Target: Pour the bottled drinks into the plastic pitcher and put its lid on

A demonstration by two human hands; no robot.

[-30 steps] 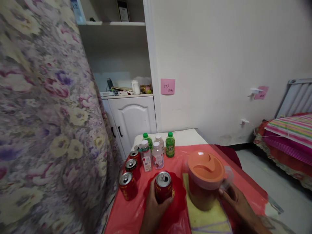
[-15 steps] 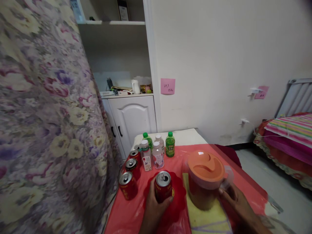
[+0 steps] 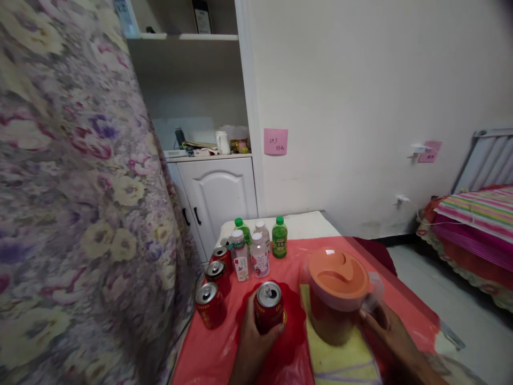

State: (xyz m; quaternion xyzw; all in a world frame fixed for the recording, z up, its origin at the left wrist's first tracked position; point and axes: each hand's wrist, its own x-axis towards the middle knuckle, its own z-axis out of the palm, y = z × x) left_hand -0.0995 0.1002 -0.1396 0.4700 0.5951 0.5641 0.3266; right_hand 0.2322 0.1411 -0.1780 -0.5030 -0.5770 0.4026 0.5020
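nothing much has moved since the earlier frames: both hands sit where they were, and only the view has crept a touch. at far left hangs a flowered curtain [image 3: 76, 187], with a white cupboard [image 3: 218, 195] behind it. on the red table cover [image 3: 212, 353] three red cans [image 3: 210, 305] stand in a line near the left edge, their print too small to read. behind them is a cluster of small bottles [image 3: 259, 255], two with green caps and green labels, two pale with white caps; the label writing is blurred. the left hand [image 3: 253, 342] has its fingers clamped round a fourth red can [image 3: 268, 307], upright, top open, standing on the cover. on the wall a pink note [image 3: 276, 141] reads roughly "29.3". the right hand [image 3: 387, 329] has its fingers closed on the clear handle of a jug [image 3: 339, 297] with an orange lid, standing on a yellow cloth [image 3: 344, 363] just right of the can.
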